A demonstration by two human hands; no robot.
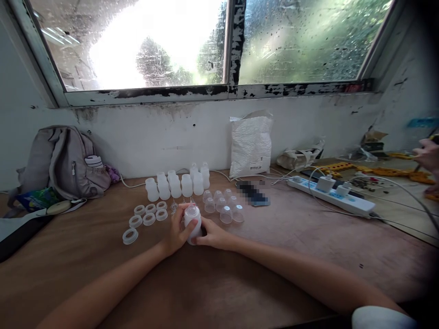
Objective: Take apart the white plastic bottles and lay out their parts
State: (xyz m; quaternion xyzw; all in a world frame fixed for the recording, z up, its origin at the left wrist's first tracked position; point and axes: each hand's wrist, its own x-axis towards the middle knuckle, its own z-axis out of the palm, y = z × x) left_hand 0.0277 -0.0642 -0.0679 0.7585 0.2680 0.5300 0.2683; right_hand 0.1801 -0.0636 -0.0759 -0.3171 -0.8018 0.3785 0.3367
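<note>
So the person at the table (274, 269) has both hands on one white bottle (195, 230), right in front of them near the middle. The left hand (176, 234) is wrapped around its left side, thumb across the front, and the right hand (213, 235) grips it lower down from the right. It's got a clear top piece (192, 210) facing up; can't tell if the base touches the wood. Just behind are some small clear pieces (173, 206), partly hidden by the left hand, then a bunch of frosty white bottles (175, 186) standing by the wall. Pale rings (130, 241) lie off to the left, clear domed caps (226, 215) to the right. Farther right there's a white power strip (331, 196) with chargers plugged in.
</note>
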